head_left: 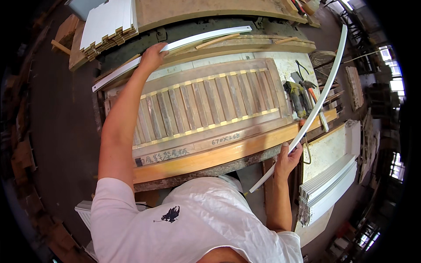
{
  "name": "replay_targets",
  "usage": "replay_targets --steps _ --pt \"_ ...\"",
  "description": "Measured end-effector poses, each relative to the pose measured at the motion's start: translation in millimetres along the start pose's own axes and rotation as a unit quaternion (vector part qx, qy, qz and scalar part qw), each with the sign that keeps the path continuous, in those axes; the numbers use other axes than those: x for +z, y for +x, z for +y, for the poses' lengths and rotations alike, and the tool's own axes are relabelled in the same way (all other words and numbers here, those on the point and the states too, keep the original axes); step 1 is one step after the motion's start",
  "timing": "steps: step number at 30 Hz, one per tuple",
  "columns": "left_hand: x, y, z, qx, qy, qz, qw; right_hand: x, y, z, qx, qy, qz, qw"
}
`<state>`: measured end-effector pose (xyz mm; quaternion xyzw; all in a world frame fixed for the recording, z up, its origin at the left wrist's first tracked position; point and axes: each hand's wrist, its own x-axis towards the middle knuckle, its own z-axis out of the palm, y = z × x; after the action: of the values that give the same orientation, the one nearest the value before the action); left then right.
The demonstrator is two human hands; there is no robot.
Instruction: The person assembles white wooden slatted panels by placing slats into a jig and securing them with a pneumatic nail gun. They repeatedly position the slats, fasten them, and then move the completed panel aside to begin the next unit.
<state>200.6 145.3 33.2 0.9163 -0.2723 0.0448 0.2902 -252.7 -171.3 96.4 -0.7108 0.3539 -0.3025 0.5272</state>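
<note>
Right hand point(288, 163) clasps strip point(314, 109) — left hand point(151, 58) outstretched, hold unclear.

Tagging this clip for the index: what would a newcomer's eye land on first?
Probably the long white strip in the right hand, sweeping up the picture's right side. Then the slatted wooden panel filling the middle of the workbench, with a second white strip in the left hand beyond it.

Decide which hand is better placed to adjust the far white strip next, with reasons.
Probably left: the left hand is on the far white strip, while the right hand, lower in view, holds another white strip.
</note>
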Motion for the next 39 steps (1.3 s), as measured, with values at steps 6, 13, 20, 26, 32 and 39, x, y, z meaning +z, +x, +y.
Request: replay_targets --steps 6,13,20,26,32,39 --pt "6.0 3.4 -21.2 -0.003 -0.057 -0.029 0.998 2.6 -2.0 -5.1 -0.036 -0.033 -0.06 0.997" --pt "-2.0 0.1 -15.2 0.02 -0.005 -0.018 1.0 28.7 31.3 -12.0 -0.188 -0.154 -0.215 0.946" --pt "-24.8 -140.3 64.1 -0.112 -0.048 0.427 0.896 51.0 82.5 -15.5 -0.303 -0.226 -0.42 0.825" --pt "22.3 -264.2 202.5 -0.091 -0.016 0.175 0.98 86.6 109.1 10.9 -0.387 -0.288 -0.586 0.65" --pt "56.7 -292.4 185.9 -0.174 -0.077 -0.068 0.979 125.7 81.8 27.6 -0.428 -0.303 -0.614 0.59" --pt "41.5 -307.7 169.8 -0.154 0.045 -0.042 0.986 191.4 68.0 -10.3 -0.467 -0.237 -0.544 0.656"
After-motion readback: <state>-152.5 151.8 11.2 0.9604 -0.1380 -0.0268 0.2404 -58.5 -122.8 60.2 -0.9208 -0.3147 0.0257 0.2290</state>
